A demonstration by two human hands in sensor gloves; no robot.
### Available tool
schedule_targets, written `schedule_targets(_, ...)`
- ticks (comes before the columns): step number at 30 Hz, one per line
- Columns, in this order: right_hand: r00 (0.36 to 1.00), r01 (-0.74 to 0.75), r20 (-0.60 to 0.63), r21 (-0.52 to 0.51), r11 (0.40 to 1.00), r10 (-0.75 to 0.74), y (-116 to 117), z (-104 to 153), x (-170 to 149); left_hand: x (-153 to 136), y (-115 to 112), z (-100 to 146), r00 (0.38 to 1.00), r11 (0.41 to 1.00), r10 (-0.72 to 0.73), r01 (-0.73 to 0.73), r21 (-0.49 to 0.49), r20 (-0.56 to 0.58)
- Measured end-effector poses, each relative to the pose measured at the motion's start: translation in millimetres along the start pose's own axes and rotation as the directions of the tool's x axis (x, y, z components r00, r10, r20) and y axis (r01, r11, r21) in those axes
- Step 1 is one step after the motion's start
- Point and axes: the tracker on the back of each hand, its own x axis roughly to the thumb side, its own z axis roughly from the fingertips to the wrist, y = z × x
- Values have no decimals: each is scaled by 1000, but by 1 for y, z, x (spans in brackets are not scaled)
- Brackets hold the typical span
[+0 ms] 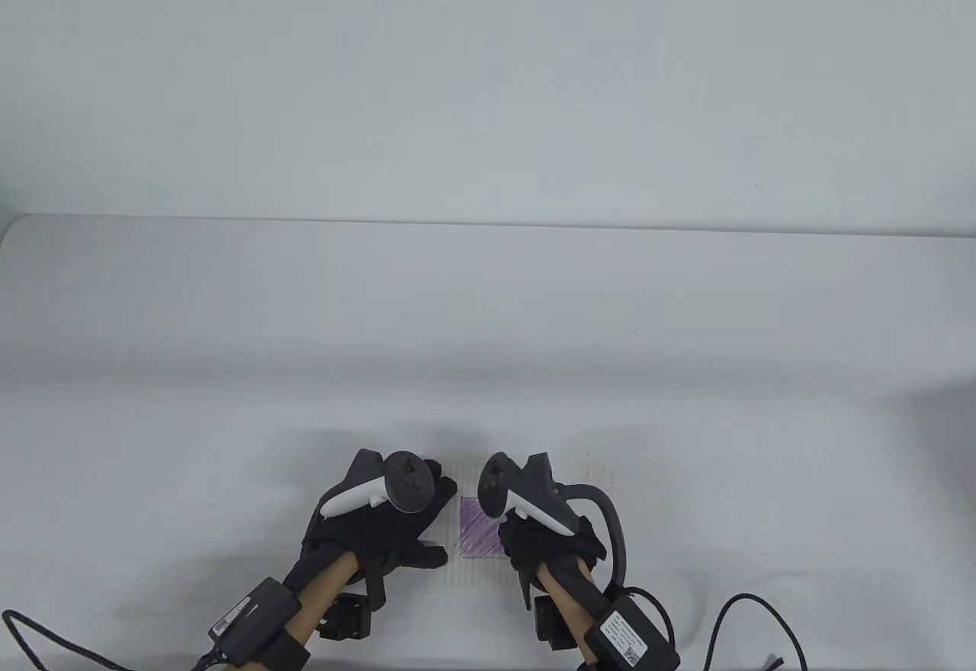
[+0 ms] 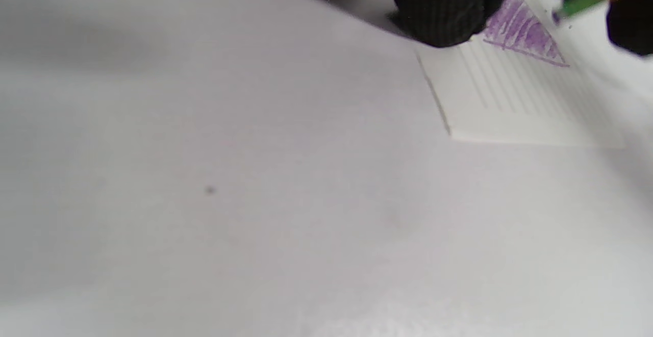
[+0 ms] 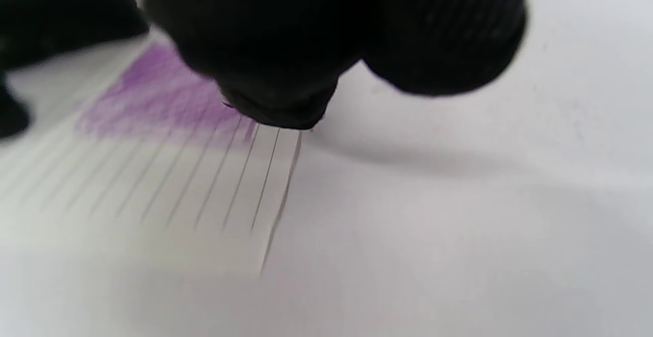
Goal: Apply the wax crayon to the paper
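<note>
A small lined paper (image 1: 476, 568) lies on the white table near the front edge, with a purple crayon patch (image 1: 479, 535) on its upper part. My left hand (image 1: 427, 522) rests on the paper's left edge, thumb spread out; in the left wrist view a fingertip (image 2: 444, 5) presses on the paper (image 2: 515, 107) beside the patch (image 2: 520, 33). My right hand (image 1: 509, 543) is at the patch's right edge and grips a crayon (image 2: 581, 1) with a green wrapper, its tip close to the paper. In the right wrist view my fingers (image 3: 285, 46) hide the crayon over the paper (image 3: 153, 189).
Purple crayon specks (image 1: 598, 473) dot the white table (image 1: 488, 335) just right of and beyond the paper. Black cables (image 1: 732, 618) trail from both wrists along the front edge. A pale wall stands behind the table.
</note>
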Motion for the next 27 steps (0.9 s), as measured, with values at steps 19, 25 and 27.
schedule_targets(19,913,-187,-387,-117,975,129,14,-40,-66,-3,-1,1,1000,1000,28,-28,-2,9)
schedule_targets(25,918,-152,-381,-89,984,108,16,-43,-69,-3,-1,1,1000,1000,28,-28,-3,10)
schedule_targets(27,920,-146,-379,-89,985,102,16,-43,-69,-3,-1,1,1000,1000,29,-29,-2,10)
